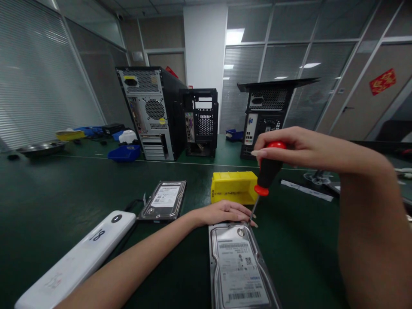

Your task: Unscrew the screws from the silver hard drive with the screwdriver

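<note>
In the head view, a red-and-black-handled metal screwdriver (269, 173) is gripped by the right hand (298, 142), right of centre, its tip lowered at the far right corner of a silver rectangular hard drive (241, 266), bottom centre. The drive's far edge is covered by the left hand (228, 212), fingers extended; whether it is gripped cannot be told. A yellow plastic bin (233, 189) is seen just beyond.

On my feed, a green worktop (80, 184) reaches toward a white pillar (205, 43). To the left I see pale blinds (25, 77); to the right, a glass partition (246, 60) in which a bright light panel (234, 36) shows, then a door (360, 103) bearing a red decoration (383, 81). Grey ceiling panels (135, 7) lie overhead.
</note>
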A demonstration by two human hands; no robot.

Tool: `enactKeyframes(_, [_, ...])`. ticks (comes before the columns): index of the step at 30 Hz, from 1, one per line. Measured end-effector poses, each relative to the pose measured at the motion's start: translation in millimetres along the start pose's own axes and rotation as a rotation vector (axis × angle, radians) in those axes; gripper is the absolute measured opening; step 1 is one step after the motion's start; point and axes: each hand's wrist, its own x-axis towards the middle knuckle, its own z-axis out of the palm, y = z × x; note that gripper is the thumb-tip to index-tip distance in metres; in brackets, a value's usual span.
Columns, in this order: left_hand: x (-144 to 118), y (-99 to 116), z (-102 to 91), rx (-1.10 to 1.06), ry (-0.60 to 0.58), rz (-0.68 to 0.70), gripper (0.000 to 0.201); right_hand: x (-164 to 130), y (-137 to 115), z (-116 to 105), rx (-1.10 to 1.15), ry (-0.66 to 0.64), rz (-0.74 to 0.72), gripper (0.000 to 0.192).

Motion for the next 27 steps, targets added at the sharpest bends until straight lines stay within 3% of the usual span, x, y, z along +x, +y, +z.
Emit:
enactKeyframes(9, [-0.4,-1.9,-0.4,0.012,0.006,-0.002,0.041,-6.1,-2.1,0.5,0.215,-0.024,0.02,0.023])
enactKeyframes(15, [-0.7,0.2,1.0,-0.027,-0.008,0.005,0.04,1.9,-4.1,3.6,0.029,0.054,0.01,0.03])
enactKeyframes(22, [0.3,-1.1,1.1,-0.06,-0.012,0.001,0.042,-1.6,-2.5,2.2,0.09,0.012,0.045,0.039])
enactKeyframes(27, [1.1,-2.1,1.4,-0.079,-0.016,0.016,0.04,4.3,-2.7,4.1,-0.066,0.077,0.017,0.038])
